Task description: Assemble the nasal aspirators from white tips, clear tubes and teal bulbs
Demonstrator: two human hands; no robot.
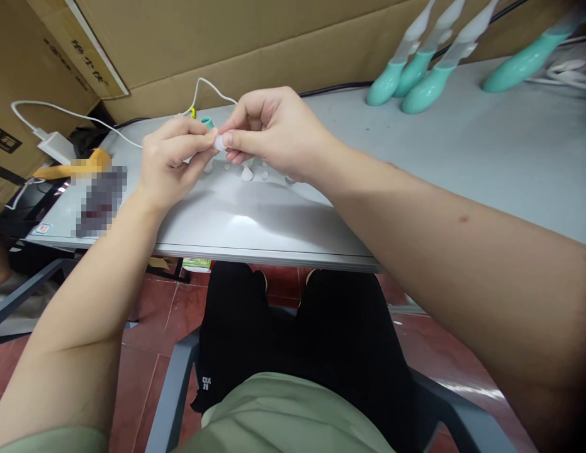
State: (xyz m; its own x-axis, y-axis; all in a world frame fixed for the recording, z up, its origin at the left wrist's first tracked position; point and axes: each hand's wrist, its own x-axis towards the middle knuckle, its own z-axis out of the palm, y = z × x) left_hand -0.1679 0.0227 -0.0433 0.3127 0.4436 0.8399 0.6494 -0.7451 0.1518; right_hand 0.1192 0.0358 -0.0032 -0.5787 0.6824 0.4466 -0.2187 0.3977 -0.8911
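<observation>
Between my fingertips, above the grey table [283,220], is a small whitish translucent piece [219,143]. My left hand [172,157] pinches it from the left, with thumb and forefinger closed. From the right, my right hand [269,132] grips the same piece between thumb and fingers. Its exact kind is too small to tell. Just behind my left fingertips stands a teal ring-shaped part [207,122], partly hidden. On the tabletop below my hands lie a small white cone-shaped piece [247,173] and several tiny white discs [265,175].
Several teal-handled devices with clear tips [427,82] stand or lean at the back right. An orange-handled tool [92,162], a white charger [56,146] and a white cable are at the left. Cardboard [226,44] lines the back. A person's arm shows at far left.
</observation>
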